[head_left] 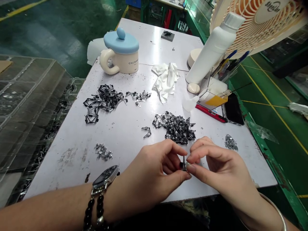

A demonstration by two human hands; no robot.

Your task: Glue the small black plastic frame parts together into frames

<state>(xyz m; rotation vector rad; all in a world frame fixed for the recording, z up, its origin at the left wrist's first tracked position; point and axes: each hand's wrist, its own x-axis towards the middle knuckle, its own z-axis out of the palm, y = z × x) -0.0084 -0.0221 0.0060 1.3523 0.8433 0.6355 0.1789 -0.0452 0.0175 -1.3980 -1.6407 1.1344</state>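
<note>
Near the table's front edge, my left hand [156, 168] and my right hand [216, 166] meet and pinch one small black and silver metal clip part [184, 164] between their fingertips. Most of that part is covered by the fingers. Just beyond the hands lies a dense pile of black and silver clip parts [179, 128]. To its left are a couple of loose clip parts [147, 132]. Small silver metal pieces [103, 151] form a cluster left of my left hand, and another heap of tiny silver pieces [231, 142] lies beyond my right hand.
Another pile of black clip parts [106, 99] lies at left, near a lidded mug [127, 61]. A white cloth [166, 81] is mid-table. At right stand a white bottle [214, 48], a clear pen holder [215, 89] and a fan [255, 22]. Plastic trays [26, 93] flank the table's left.
</note>
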